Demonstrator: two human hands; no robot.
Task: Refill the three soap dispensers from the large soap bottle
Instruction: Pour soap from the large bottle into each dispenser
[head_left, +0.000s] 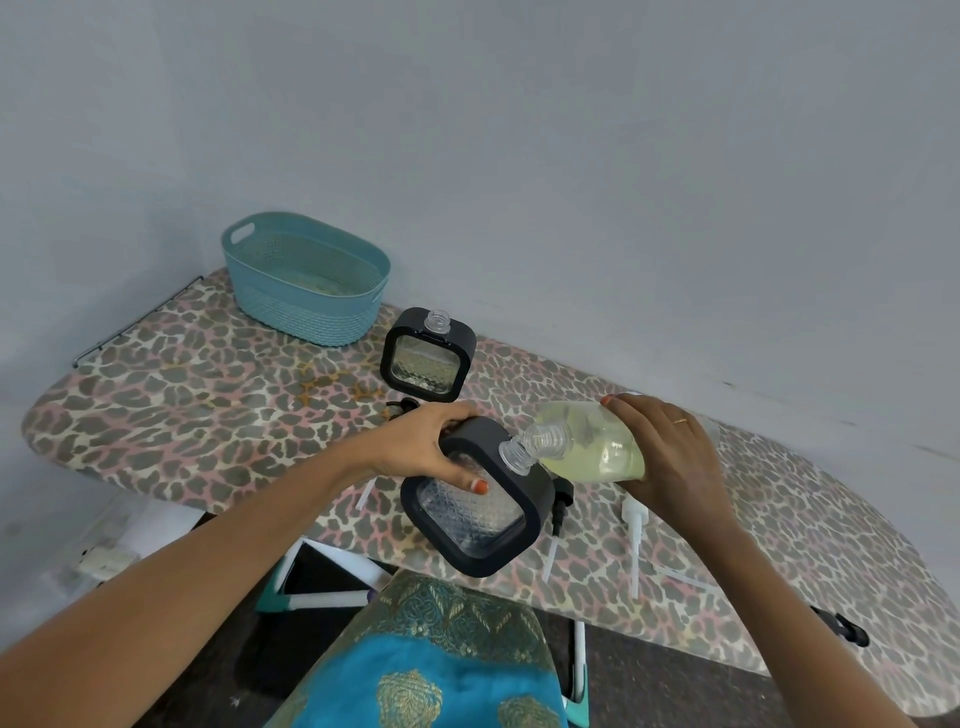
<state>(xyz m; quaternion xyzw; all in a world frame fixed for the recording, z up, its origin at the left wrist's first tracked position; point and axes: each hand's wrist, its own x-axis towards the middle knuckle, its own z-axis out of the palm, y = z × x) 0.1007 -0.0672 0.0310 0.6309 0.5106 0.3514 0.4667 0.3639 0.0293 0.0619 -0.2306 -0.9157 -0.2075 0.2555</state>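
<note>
Yellow-green soap sits in the large soap bottle (597, 441), which our right hand (670, 457) grips around the body, tipped on its side with the open threaded mouth against the neck of a dispenser (478, 499). Our left hand (441, 447) clasps that black-framed dispenser at its upper edge, thumb on the clear textured face, tilted and lifted off the board. Second dispenser (428, 354), cap off, stands upright behind it, near the teal basket (306, 278). We can't find a third dispenser in view. White pump (635, 525) lies on the ironing board (182, 395) just below the right hand; black pump (561, 506) lies partly hidden behind the held dispenser. Another black part (402, 405) lies by the left hand, too hidden to identify.
</note>
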